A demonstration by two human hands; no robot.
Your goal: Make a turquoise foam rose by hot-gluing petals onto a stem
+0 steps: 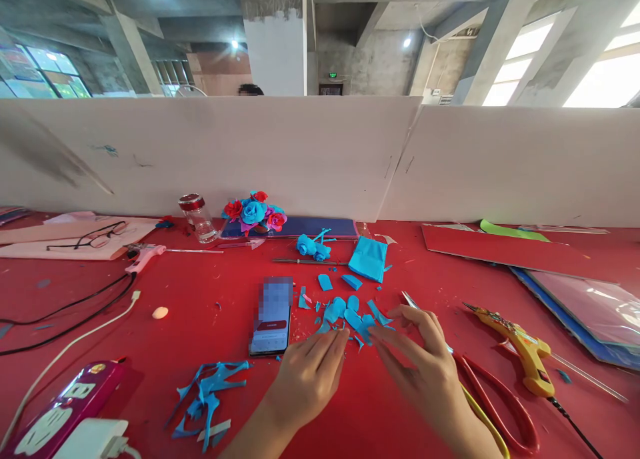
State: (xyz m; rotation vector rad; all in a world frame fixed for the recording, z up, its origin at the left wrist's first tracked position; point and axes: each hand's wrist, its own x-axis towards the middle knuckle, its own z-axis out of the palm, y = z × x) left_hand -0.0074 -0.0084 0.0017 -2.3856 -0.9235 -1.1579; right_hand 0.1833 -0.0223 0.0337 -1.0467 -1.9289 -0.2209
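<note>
My left hand (314,369) is over the front of the red table, fingers stretched out side by side, with its thumb hidden. Its fingertips lie at the near edge of a loose group of blue paper petals (338,307). Facing it, my right hand (427,359) has its fingers apart and slightly bent, close to a larger blue petal (356,320). Nothing shows in either hand. Scissors with red and yellow handles (520,422) lie beside and partly behind my right hand, blades pointing away. Farther back is a folded blue paper square (369,259).
A phone (271,315) lies left of the petals, blue scraps (205,399) nearer me. A yellow glue gun (530,359) is at right, a pink one (145,257) at left. Behind stand a paper flower bunch (254,212) and a glass jar (199,219), before a white partition (300,159).
</note>
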